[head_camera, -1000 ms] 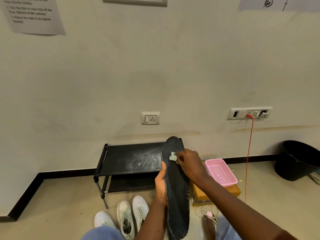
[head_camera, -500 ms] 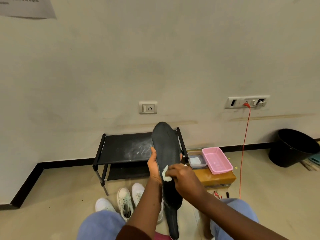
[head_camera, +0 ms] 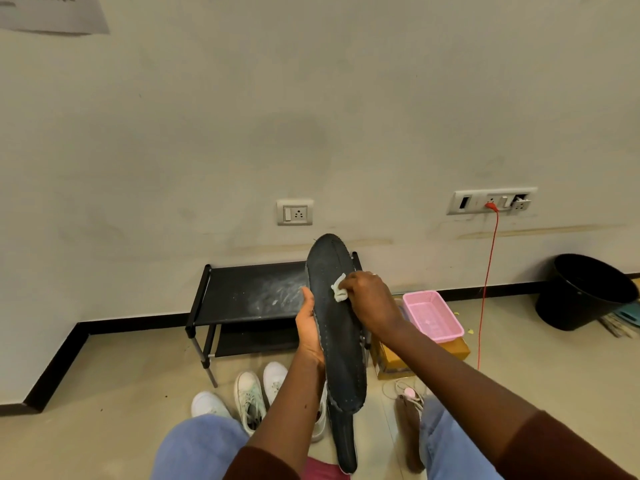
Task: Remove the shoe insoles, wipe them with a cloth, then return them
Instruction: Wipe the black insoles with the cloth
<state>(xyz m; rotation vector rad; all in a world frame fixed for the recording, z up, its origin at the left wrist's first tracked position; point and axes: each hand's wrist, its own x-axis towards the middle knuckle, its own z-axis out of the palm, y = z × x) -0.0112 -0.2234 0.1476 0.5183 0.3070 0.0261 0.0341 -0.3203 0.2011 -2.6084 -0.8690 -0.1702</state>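
A long black insole [head_camera: 337, 341] stands upright in front of me, toe end up. My left hand [head_camera: 309, 327] grips its left edge at mid-height. My right hand [head_camera: 369, 299] pinches a small white cloth [head_camera: 338, 289] and presses it against the upper part of the insole. A second black insole [head_camera: 344, 441] shows below the first, its top hidden behind it. White shoes [head_camera: 249, 396] stand on the floor by my knees.
A low black shoe rack [head_camera: 249, 296] with dusty white smears stands against the wall. A pink basket [head_camera: 433, 315] sits on a cardboard box [head_camera: 391, 362] to its right. A red cable [head_camera: 486, 289] hangs from the wall socket. A black bin [head_camera: 585, 292] stands far right.
My right hand with the cloth went from near the top of the insole down to its middle, then back up to the upper part. The camera tilted down slightly.
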